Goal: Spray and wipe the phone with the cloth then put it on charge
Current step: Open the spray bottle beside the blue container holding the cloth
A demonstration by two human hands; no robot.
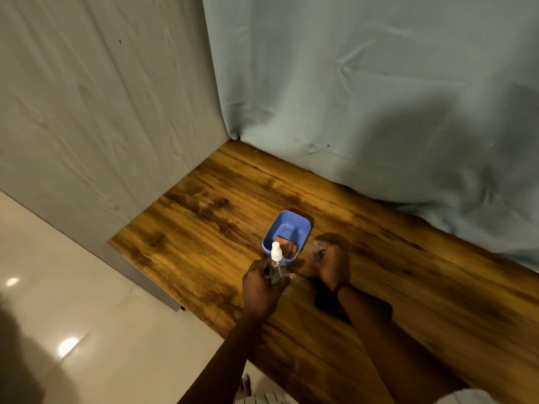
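Note:
My left hand point(259, 290) grips a clear spray bottle point(276, 259) with a white nozzle, upright just in front of a blue tub point(303, 225). An orange-brown cloth point(287, 245) lies inside the tub. To the right of the tub, my right hand point(332, 266) pinches a small clear cap point(317, 248) in its fingertips. The dark phone point(323, 303) lies flat on the wooden table point(204, 228), partly hidden under my right wrist. No charger is in view.
The table sits in a corner, with a grey wall on the left and a pale blue curtain point(379, 97) behind. Its left and near edges drop to a shiny tiled floor point(87, 330).

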